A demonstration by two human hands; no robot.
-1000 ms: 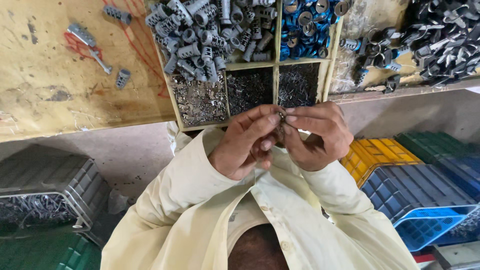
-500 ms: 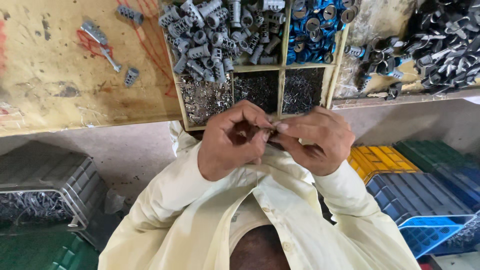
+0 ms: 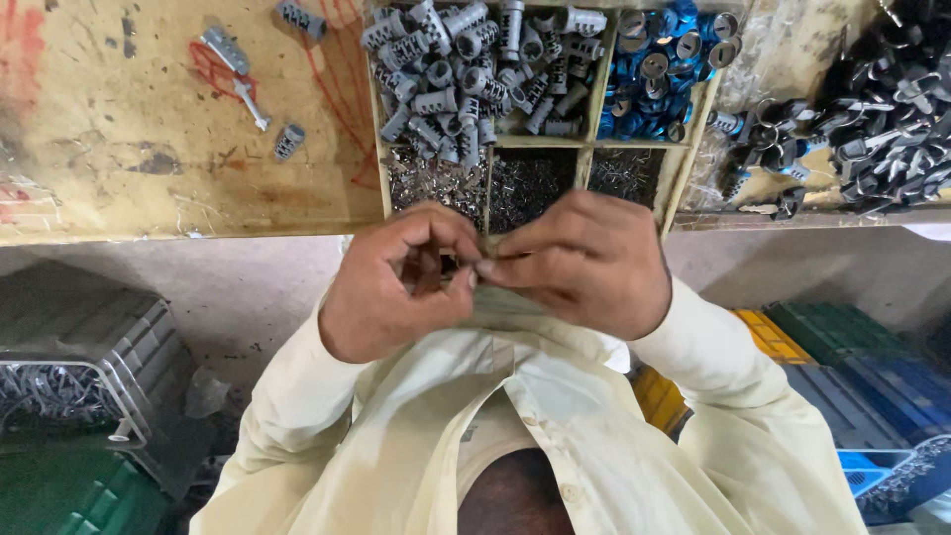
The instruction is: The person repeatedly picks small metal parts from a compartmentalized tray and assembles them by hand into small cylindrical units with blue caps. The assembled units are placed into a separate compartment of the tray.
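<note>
While the left hand (image 3: 396, 282) curls its fingers narrowly around a small grey part (image 3: 428, 269), mostly hidden inside the fist, the right hand (image 3: 584, 263) pinches something tiny at its fingertips (image 3: 485, 267), just touching the left thumb. For a good fit, I judge the left grip should stay firm and the right fingers press straight. Beyond the fingers lies the wooden tray (image 3: 584, 168) of grey plastic cylinders (image 3: 466, 69) and small metal pins (image 3: 530, 183).

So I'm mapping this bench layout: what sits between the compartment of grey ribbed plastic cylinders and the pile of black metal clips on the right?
In the head view, a compartment of blue round caps lies between the grey ribbed plastic cylinders and the black metal clips.
</note>
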